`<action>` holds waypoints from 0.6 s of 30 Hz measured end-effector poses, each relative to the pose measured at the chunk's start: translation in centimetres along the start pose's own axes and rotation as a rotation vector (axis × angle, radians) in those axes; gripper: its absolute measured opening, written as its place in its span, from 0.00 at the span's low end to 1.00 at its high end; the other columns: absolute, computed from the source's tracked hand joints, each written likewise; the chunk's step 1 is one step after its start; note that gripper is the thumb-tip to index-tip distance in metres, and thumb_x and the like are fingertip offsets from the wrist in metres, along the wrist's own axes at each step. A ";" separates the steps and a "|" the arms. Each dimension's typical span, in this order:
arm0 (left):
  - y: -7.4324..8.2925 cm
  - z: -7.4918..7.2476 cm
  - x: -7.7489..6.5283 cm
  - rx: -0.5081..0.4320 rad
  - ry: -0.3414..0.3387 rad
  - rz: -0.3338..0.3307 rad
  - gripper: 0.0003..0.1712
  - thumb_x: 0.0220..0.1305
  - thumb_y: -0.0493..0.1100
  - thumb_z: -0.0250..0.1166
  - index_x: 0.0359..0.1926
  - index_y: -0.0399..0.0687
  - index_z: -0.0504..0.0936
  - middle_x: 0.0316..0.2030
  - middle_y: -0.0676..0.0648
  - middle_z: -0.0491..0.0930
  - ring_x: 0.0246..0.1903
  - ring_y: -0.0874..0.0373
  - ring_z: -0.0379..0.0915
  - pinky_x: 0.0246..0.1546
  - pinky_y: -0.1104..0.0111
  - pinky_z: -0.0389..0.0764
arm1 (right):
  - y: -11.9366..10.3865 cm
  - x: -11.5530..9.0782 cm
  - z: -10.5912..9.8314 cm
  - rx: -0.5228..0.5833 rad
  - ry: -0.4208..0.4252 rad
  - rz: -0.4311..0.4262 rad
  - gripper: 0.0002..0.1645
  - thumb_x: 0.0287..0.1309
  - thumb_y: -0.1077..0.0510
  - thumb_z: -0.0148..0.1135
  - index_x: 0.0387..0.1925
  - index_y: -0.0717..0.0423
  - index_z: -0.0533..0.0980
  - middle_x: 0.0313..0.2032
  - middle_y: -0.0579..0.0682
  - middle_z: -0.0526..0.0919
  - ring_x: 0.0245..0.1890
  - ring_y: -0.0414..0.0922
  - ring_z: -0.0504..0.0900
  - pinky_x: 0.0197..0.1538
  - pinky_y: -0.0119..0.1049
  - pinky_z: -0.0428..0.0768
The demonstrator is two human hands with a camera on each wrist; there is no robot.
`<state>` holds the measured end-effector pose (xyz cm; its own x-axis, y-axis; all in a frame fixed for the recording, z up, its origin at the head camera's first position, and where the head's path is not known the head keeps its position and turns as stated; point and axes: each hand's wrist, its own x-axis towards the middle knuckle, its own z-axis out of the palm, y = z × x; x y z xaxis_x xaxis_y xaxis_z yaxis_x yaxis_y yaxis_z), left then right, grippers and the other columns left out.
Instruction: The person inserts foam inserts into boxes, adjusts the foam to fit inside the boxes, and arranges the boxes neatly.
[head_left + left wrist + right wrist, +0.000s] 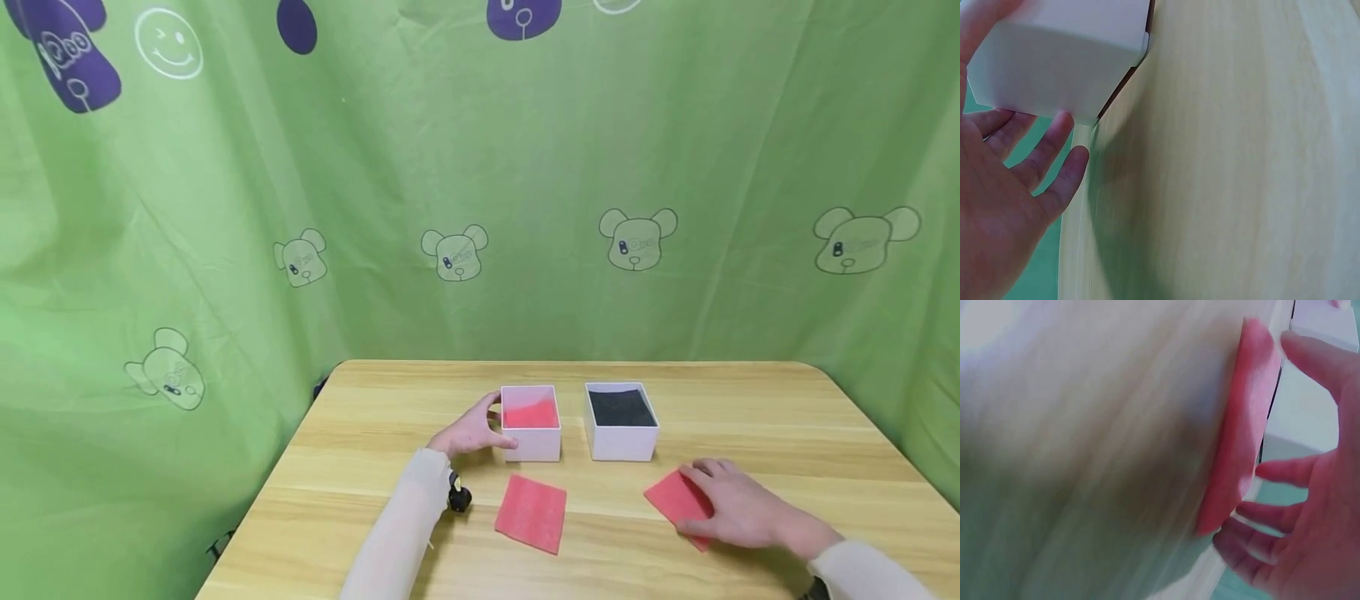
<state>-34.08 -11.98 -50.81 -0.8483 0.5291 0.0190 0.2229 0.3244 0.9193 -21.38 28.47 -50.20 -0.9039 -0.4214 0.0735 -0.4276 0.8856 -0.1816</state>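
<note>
My left hand (pixel 471 428) holds a white square box (pixel 538 447) from its left side, thumb at the front and fingers toward the back. Folded red cloth (pixel 532 414) lies inside that box. In the left wrist view, fingertips (pixel 1060 125) meet the box's lower edge. On the right, my right hand (pixel 738 505) reaches over a square red cloth (pixel 670 497) on the table, fingers spread around its right side. The right wrist view shows the same cloth (pixel 1241 425) slightly bowed, with the fingertips close along its edge.
A second white box (pixel 624 445) holding black cloth (pixel 621 408) stands right of the first. Another square red cloth (pixel 532 513) lies flat on the wooden table (pixel 360 433), in front of the left box. Behind hangs a green curtain (pixel 525 308) with printed bears.
</note>
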 end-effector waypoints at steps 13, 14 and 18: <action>-0.1 0.1 0.0 -0.009 0.007 -0.004 0.56 0.46 0.35 0.75 0.72 0.46 0.52 0.61 0.47 0.65 0.51 0.52 0.70 0.47 0.67 0.76 | 0.1 0.2 0.8 -0.005 0.025 -0.050 0.57 0.32 0.30 0.71 0.59 0.63 0.70 0.52 0.56 0.72 0.48 0.53 0.70 0.43 0.47 0.74; -0.1 0.1 0.0 -0.008 0.004 0.000 0.56 0.46 0.34 0.75 0.72 0.46 0.52 0.61 0.47 0.64 0.51 0.52 0.70 0.47 0.67 0.76 | 0.1 0.2 0.7 -0.004 0.019 -0.042 0.57 0.32 0.29 0.71 0.59 0.63 0.70 0.52 0.56 0.73 0.48 0.53 0.70 0.43 0.47 0.74; -0.2 0.1 0.1 0.005 0.004 0.002 0.56 0.46 0.35 0.75 0.72 0.46 0.52 0.62 0.47 0.64 0.51 0.51 0.70 0.47 0.67 0.76 | 0.1 0.3 0.5 0.004 -0.002 -0.014 0.59 0.30 0.29 0.72 0.59 0.65 0.69 0.49 0.57 0.73 0.45 0.53 0.70 0.40 0.47 0.73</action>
<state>-34.17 -11.92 -51.04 -0.8498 0.5266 0.0221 0.2266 0.3273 0.9174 -21.66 28.34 -50.64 -0.8978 -0.4341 0.0746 -0.4402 0.8788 -0.1844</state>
